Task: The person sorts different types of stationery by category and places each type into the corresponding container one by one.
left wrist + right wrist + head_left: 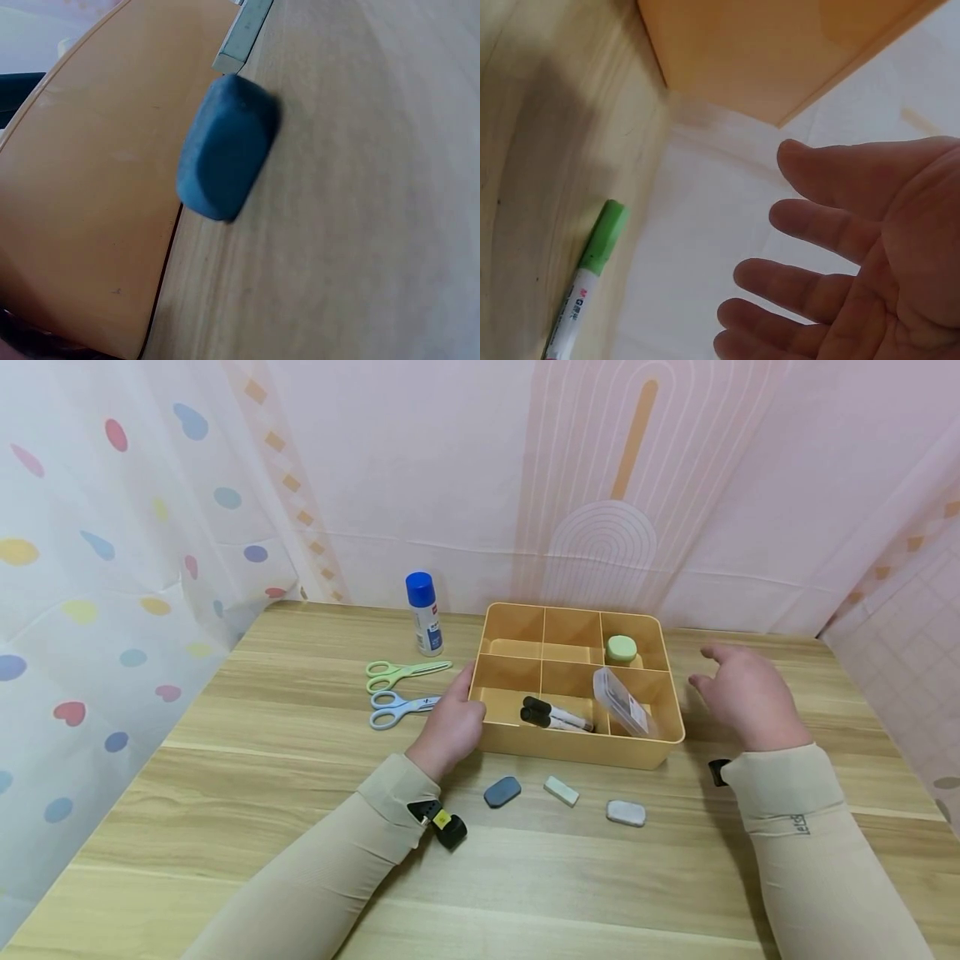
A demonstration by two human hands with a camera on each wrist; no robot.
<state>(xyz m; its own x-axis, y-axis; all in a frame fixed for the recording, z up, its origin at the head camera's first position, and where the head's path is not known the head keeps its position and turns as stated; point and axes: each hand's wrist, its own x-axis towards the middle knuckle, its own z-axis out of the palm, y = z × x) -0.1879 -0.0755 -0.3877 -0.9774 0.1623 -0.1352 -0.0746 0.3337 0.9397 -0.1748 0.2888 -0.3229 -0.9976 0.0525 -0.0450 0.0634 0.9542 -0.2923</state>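
Observation:
A yellow-orange organizer box [577, 752] with six compartments stands on the table. My left hand [450, 722] grips its front left corner. Right of the box, my right hand [750, 697] hovers with nothing in it; its fingers [802, 289] are spread in the right wrist view. Two black-capped markers [555, 717] lie in the front middle compartment, and a clear plastic case [624, 702] leans in the front right one. A light green rounded block [621, 649] sits in the back right compartment. A green-capped marker [585, 281] lies near the right hand.
In front of the box lie a dark blue-grey eraser-like block [502, 792], a pale green bar [561, 791] and a light grey block [626, 812]. Green scissors [405, 672], blue scissors [393, 708] and a blue-capped glue stick [426, 614] are at left. A patterned curtain [420, 460] hangs behind.

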